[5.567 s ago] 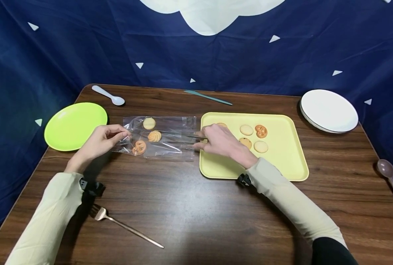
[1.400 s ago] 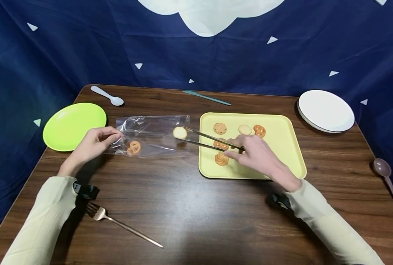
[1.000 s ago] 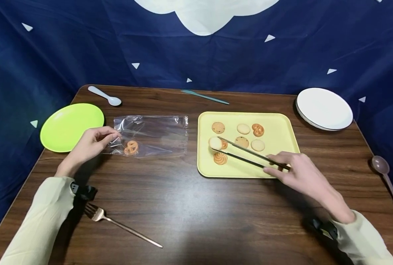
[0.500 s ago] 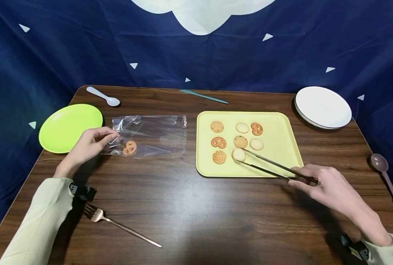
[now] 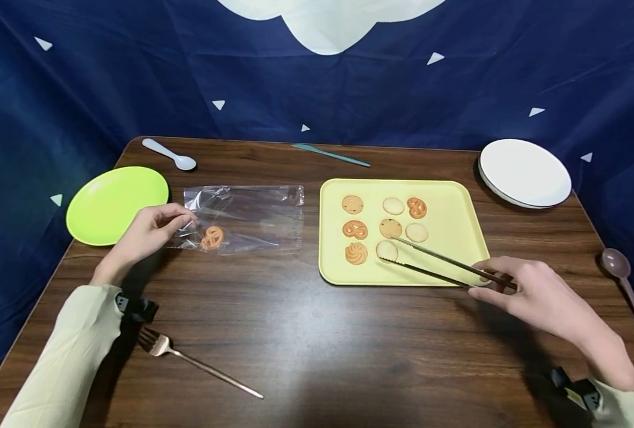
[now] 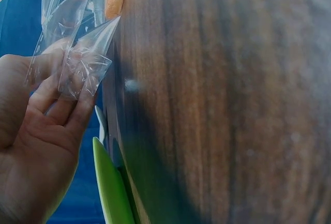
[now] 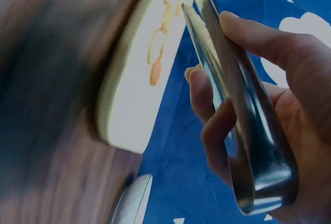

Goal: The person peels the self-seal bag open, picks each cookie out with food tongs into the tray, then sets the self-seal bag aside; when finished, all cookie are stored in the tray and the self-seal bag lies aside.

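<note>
At three o'clock of the yellow tray (image 5: 458, 196), right hand (image 5: 530, 291) gripping tongs (image 5: 439, 267) around a pale cookie (image 5: 387, 250) (brittle, probably; edges best); left hand (image 5: 145, 232) pinching flimsy, slippery clear bag (image 5: 252, 217).

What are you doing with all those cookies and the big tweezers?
A person is moving cookies with metal tongs. The right hand holds the tongs, whose tips sit at a pale round cookie on the yellow tray, beside seven others. The left hand pinches the end of a clear plastic bag lying on the table; one orange pretzel cookie is inside it.
</note>
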The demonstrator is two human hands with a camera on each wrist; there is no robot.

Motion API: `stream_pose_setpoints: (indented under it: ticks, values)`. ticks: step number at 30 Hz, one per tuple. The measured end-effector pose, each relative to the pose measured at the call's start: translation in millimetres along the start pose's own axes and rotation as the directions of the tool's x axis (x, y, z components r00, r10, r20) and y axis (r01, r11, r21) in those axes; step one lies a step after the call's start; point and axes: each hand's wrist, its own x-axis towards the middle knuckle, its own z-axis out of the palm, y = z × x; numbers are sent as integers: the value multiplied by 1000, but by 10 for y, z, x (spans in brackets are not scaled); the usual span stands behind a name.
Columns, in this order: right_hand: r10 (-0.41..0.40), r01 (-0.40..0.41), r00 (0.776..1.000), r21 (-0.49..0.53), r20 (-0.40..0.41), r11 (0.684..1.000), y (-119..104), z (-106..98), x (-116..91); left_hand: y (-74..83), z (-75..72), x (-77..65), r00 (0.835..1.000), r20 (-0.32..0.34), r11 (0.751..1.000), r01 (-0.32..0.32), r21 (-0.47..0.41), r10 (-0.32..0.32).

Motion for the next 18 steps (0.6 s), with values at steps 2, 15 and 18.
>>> stream_pose_setpoints:
  ticks: [2, 15, 18]
  values:
    - [-16, 16, 1000, 34, 3, 999, -47, 0, 82, 8, -1, 0, 1000, 1, 1000, 0, -3, 0]
    - [-170, 167, 985, 125, 14, 978, -494, 403, 924, 49, 3, -4, 1000, 5, 999, -15, -34, 15]
    - [-184, 175, 981, 135, 59, 975, -642, 497, 1122, 40, 6, -10, 1000, 0, 999, -18, -47, 18]
